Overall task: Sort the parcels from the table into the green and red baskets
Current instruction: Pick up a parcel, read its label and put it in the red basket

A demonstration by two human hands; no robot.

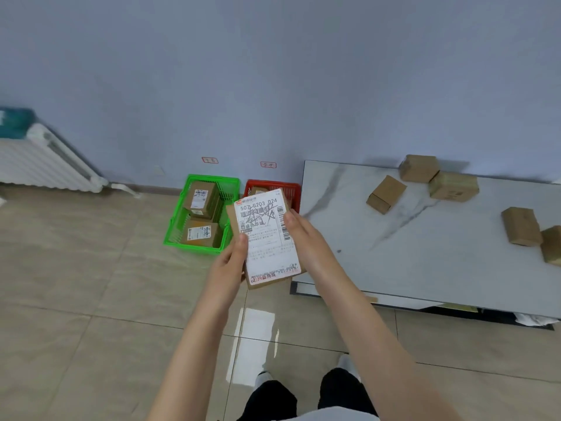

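I hold a flat brown parcel (267,238) with a large white shipping label facing up, in front of the two baskets. My left hand (227,262) grips its left edge and my right hand (306,241) its right edge. The green basket (174,226) stands on the floor by the wall with two labelled brown parcels (202,199) inside. To its right the red basket (293,189) is mostly hidden behind the held parcel; something brown shows inside. On the marble table (349,226) lie several brown parcels (385,194).
A white radiator (45,159) runs along the wall at the left. Two small red-bordered tags (210,160) are stuck on the wall above the baskets. The beige tiled floor (91,299) spreads out on the left. My feet show at the bottom.
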